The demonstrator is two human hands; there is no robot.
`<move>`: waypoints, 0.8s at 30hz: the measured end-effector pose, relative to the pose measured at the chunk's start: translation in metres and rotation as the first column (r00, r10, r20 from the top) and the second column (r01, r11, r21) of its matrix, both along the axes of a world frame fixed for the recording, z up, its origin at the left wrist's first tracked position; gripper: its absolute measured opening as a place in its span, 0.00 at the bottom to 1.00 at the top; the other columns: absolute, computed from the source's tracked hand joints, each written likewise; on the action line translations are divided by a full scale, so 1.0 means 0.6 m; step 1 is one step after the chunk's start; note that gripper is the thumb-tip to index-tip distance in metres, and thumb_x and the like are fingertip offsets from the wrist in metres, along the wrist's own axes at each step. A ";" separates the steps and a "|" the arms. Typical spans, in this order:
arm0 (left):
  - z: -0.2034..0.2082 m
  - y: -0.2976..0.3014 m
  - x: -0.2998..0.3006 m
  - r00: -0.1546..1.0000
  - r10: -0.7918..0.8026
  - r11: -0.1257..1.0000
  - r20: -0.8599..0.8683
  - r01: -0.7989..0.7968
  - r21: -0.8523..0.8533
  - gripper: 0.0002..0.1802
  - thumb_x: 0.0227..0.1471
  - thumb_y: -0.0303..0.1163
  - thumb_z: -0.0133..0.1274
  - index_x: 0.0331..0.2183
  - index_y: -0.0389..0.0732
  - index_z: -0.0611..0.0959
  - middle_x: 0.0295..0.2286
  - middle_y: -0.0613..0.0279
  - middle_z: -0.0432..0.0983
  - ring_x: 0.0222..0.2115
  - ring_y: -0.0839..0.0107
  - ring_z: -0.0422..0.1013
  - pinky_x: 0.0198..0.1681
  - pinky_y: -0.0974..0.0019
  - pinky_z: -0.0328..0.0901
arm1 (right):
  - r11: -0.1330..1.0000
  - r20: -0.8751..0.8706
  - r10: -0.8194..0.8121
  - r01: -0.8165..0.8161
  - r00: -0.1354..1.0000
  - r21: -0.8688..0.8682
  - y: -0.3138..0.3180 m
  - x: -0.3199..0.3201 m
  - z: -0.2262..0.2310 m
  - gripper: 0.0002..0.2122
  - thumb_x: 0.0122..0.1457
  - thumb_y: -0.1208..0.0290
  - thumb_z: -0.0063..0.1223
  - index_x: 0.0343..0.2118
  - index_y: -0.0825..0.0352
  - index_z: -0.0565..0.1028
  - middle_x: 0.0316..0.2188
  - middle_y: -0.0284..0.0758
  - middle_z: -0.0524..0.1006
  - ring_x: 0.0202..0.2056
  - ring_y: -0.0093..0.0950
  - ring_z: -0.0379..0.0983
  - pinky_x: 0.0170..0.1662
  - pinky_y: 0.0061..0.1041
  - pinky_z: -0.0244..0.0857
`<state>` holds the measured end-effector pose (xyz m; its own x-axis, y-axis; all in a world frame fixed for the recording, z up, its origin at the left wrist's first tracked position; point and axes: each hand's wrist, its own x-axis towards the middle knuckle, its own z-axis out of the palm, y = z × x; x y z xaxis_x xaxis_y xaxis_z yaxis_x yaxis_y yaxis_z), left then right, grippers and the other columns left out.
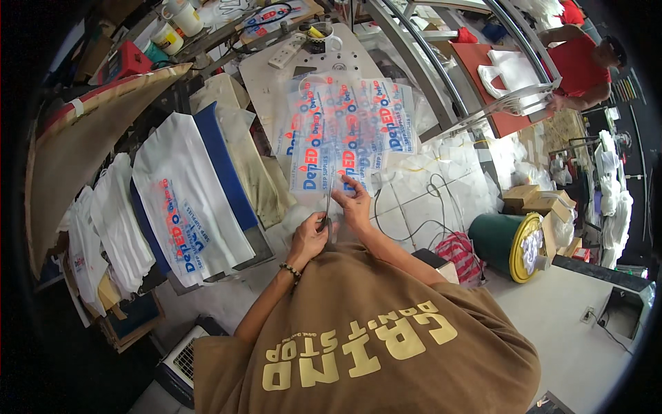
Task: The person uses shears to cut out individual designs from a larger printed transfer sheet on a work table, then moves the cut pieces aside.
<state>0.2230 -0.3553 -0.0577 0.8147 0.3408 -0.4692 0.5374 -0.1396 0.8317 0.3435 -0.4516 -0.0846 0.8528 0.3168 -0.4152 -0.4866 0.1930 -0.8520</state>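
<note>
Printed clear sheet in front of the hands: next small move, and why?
Probably ease the left hand slightly forward, keeping the scissors-like tool in line with the gap between two prints. It already points toward that gap, and the right hand appears to pinch the printed clear sheet near its lower edge.

From the wearer's head, the single view looks steeply down over the brown T-shirt [427, 372], the left hand [309, 239] and right hand [354, 204] close below. Its fisheye spreads to the desk [362, 54] ahead and a farther co-worker [578, 67] at right.
</note>
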 end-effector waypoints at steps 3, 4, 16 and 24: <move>0.007 0.002 0.005 1.000 0.000 1.000 -0.021 0.000 -0.008 0.28 0.52 0.40 0.62 0.49 0.33 0.75 0.28 0.58 0.81 0.27 0.78 0.74 0.30 0.72 0.66 | 1.000 0.009 -0.003 0.003 1.000 -0.015 0.002 -0.001 -0.006 0.25 0.52 0.82 0.62 0.54 0.75 0.69 0.36 0.38 0.78 0.35 0.22 0.74 0.42 0.20 0.71; 0.009 0.003 0.006 1.000 -0.001 1.000 -0.020 0.001 -0.007 0.28 0.52 0.40 0.62 0.49 0.33 0.75 0.28 0.58 0.81 0.27 0.78 0.74 0.30 0.72 0.66 | 1.000 0.024 -0.007 0.007 1.000 -0.009 0.002 -0.002 -0.010 0.25 0.52 0.82 0.62 0.54 0.75 0.69 0.37 0.39 0.78 0.36 0.23 0.75 0.42 0.21 0.71; 0.006 0.006 0.006 0.996 -0.037 0.998 -0.077 0.034 -0.046 0.24 0.54 0.33 0.60 0.49 0.31 0.75 0.28 0.56 0.82 0.28 0.74 0.78 0.28 0.72 0.70 | 0.999 0.096 -0.034 0.036 0.995 -0.020 0.008 -0.001 -0.003 0.25 0.53 0.81 0.62 0.55 0.75 0.68 0.36 0.40 0.79 0.36 0.23 0.75 0.43 0.21 0.70; 0.031 0.010 0.038 0.994 0.075 0.988 -0.078 -0.085 -0.126 0.21 0.56 0.36 0.58 0.48 0.35 0.76 0.30 0.56 0.82 0.29 0.73 0.79 0.24 0.72 0.71 | 0.996 0.116 0.088 -0.088 0.989 -0.004 0.000 -0.005 0.012 0.25 0.55 0.79 0.61 0.56 0.75 0.67 0.37 0.41 0.80 0.37 0.21 0.76 0.40 0.20 0.70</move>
<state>0.2460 -0.3494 -0.0394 0.7491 0.3363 -0.5708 0.6027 0.0118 0.7979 0.3403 -0.4518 -0.0773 0.8640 0.3928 -0.3151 -0.4000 0.1551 -0.9033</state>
